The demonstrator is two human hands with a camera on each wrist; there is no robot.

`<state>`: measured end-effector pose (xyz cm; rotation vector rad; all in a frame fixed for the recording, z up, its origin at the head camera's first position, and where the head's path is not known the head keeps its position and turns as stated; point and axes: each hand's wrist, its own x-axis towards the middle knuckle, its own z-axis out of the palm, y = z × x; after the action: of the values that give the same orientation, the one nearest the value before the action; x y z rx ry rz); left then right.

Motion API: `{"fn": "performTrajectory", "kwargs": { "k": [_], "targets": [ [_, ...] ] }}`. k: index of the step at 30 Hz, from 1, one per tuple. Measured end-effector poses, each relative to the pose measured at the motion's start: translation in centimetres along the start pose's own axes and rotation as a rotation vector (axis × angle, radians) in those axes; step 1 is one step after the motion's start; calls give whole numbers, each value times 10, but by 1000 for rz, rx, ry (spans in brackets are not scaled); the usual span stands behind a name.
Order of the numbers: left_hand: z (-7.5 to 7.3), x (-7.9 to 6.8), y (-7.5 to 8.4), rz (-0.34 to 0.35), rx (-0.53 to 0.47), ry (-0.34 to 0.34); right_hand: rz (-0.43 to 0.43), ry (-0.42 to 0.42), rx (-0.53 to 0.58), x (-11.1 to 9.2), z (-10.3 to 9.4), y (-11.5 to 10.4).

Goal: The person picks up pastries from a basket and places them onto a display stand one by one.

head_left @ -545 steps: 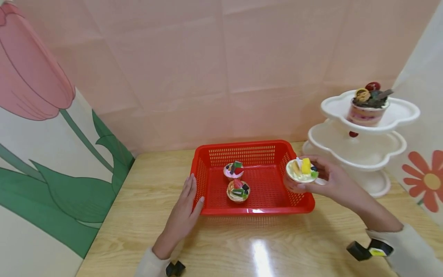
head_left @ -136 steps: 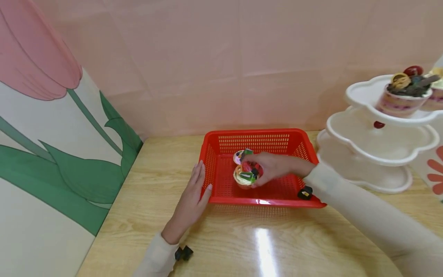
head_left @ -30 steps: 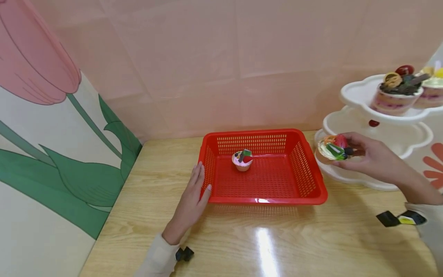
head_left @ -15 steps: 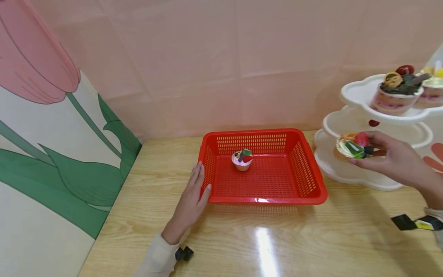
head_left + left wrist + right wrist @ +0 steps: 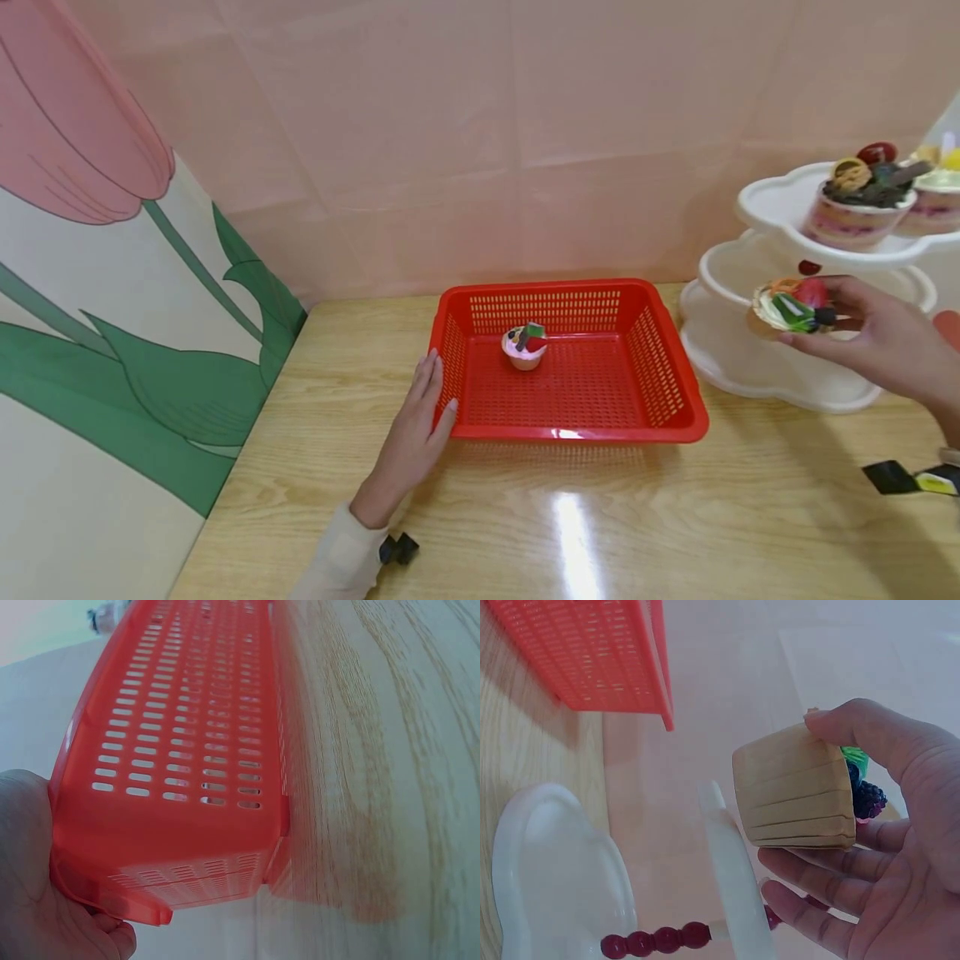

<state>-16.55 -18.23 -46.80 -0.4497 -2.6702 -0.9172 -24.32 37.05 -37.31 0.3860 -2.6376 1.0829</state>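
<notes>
My right hand (image 5: 888, 333) pinches a cupcake (image 5: 780, 312) topped with cream, a strawberry, a green slice and dark berries. It overlaps the middle tier of the white tiered stand (image 5: 720, 267) in the head view. The right wrist view shows the cupcake's pleated tan wrapper (image 5: 791, 795) between thumb and fingers, with a white tier (image 5: 739, 877) close by. My left hand (image 5: 408, 433) rests against the left rim of the red basket (image 5: 577, 433), fingers extended. A smaller cupcake (image 5: 523, 350) with pinkish cream stands inside that basket, towards its left.
On the stand's top tier sit a chocolate-topped dessert cup (image 5: 862, 204) and a cream-topped dessert cup (image 5: 933, 196), partly cut off. Red beads (image 5: 667, 939) run along the stand's post. A pink backdrop (image 5: 375, 167) closes off the wooden table (image 5: 322, 375) behind.
The cream-topped dessert cup has gone from my right hand to the top tier. My right hand has since lifted the strawberry cupcake from the basket and carried it rightward to the stand.
</notes>
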Motion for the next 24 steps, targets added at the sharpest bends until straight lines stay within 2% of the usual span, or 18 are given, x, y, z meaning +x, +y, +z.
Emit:
{"fn": "performTrajectory", "kwargs": {
  "k": [6,13,20,24],
  "targets": [
    [-1,1,1,9,6,7,82,25,35,-2,-6,5],
    [-2,2,2,8,6,0,140,40,-97,3,-10,10],
    [-1,0,2,-3,3,-5,133,39,-134,5,-12,17],
    [-1,-1,2,-9,2,-5,105,49,-106,5,-13,20]
  ]
}}
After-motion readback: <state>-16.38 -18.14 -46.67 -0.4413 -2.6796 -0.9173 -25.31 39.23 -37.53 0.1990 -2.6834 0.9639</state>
